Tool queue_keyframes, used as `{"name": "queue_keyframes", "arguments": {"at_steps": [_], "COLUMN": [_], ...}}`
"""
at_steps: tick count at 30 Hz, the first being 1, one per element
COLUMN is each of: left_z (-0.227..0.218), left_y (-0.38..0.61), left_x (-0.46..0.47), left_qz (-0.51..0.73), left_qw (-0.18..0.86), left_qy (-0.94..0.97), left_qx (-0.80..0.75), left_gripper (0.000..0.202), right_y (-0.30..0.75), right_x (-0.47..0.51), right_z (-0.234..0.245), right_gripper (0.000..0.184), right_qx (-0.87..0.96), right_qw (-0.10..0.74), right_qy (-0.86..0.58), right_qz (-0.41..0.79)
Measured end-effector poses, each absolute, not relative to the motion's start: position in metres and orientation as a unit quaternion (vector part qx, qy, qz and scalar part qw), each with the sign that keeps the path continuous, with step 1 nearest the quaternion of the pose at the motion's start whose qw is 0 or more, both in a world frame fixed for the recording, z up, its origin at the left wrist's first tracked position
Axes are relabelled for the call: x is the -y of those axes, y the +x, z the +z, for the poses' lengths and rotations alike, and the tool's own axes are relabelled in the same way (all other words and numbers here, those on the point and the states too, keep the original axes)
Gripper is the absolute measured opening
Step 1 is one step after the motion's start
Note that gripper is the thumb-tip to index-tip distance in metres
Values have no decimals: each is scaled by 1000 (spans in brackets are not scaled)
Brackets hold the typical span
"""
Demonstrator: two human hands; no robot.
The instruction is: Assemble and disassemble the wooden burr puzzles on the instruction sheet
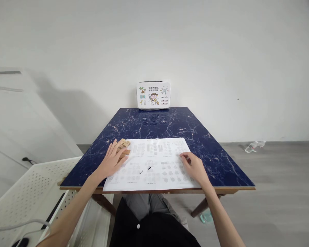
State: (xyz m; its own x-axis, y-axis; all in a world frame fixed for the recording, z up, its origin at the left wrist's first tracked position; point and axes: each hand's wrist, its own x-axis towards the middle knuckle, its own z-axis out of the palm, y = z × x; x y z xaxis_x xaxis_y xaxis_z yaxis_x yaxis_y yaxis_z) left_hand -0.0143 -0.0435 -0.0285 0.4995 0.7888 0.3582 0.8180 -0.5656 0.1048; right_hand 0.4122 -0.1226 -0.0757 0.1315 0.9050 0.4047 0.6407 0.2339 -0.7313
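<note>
A large white sheet [149, 161] with faint rows of printed diagrams lies flat along the table's near edge. My left hand [110, 161] rests with fingers spread at the sheet's left side, touching or covering some light-brown wooden pieces [123, 144]. Part of these pieces is hidden under the fingers. On the right side of the sheet, my right hand [193, 167] rests with its fingers curled and thumb drawn in. Whatever those fingers pinch, if anything, is hidden. Two small dark marks [149, 168] show near the sheet's middle.
The dark blue marbled table [154, 123] stands against a white wall. A white case [153, 95] with cartoon prints stands upright at its far edge. To the left is a white perforated cart [33, 181] with a cable. A clear plastic item [254, 146] lies on the floor at right.
</note>
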Motion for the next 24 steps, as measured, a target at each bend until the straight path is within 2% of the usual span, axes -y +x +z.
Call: {"name": "queue_keyframes", "arguments": {"at_steps": [7, 11, 16, 24], "left_z": [-38, -36, -27, -18], "left_y": [-52, -68, -69, -67], "left_x": [66, 71, 79, 84], "left_qz": [-293, -377, -480, -494], "left_qw": [4, -90, -223, -258], "left_qy": [-801, -713, -611, -594], "left_qx": [522, 584, 589, 580], "left_gripper": [58, 63, 57, 59], "right_y": [412, 412, 411, 409], "right_x": [122, 122, 124, 126], "right_z": [-75, -75, -73, -71], "right_gripper": [29, 29, 30, 32], "right_qx": [644, 643, 639, 634], "right_qw": [451, 449, 448, 446], "right_qy": [-599, -602, -604, -610], "right_qz": [149, 153, 158, 165]}}
